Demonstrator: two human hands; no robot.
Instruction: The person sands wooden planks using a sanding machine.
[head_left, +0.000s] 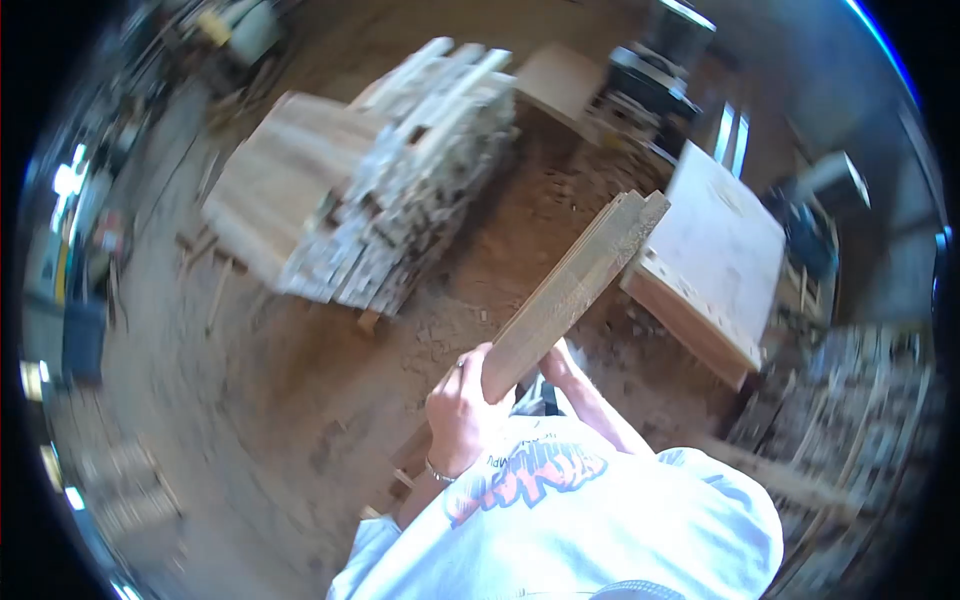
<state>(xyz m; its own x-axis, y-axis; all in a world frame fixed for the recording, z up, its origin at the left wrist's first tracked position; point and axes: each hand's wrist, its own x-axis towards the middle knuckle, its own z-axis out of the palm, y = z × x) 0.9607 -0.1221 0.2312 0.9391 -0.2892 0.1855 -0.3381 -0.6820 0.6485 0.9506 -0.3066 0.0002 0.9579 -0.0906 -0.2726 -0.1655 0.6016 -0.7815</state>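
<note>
A stack of long wooden boards slants up and to the right from my body, its far end beside a pale-topped wooden table. My left hand is wrapped round the near end of the boards on their left side, with a bracelet at the wrist. On the other side, my right hand holds the boards near the same end; its fingers are mostly hidden behind them.
Left of centre stands a large pile of wood strips, with wide panels beside it. The pale-topped table is at the right, a machine behind it. More planks lie at the lower right. Sawdust covers the floor.
</note>
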